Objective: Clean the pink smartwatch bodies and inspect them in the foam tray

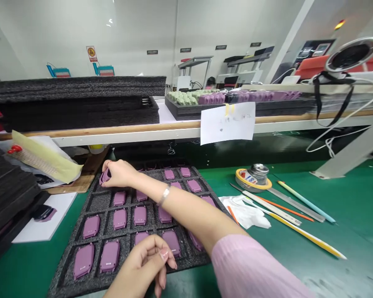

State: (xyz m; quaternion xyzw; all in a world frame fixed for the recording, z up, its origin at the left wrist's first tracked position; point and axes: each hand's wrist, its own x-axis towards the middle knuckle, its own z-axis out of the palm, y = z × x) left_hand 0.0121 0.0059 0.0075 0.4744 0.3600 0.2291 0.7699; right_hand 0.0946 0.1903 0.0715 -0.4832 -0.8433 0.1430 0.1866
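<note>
Case [103, 177] at eleven o'clock: right hand [120, 173] pinches it, best by edges; left hand [145, 261], six o'clock, half-open.

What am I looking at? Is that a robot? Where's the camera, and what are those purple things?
No robot here, just a person using two bare hands! There is one picture, taken by a camera worn on the head, looking forward and down. The right hand reaches across to the left and pinches a purple case. The left hand is loosely curled above the near part of a black tray; I can't see anything held in it. More purple cases, a bit like watch cases, sit in the tray's square pockets. On the green table, to the right, are a crumpled white cloth and a yellow stick.
</note>
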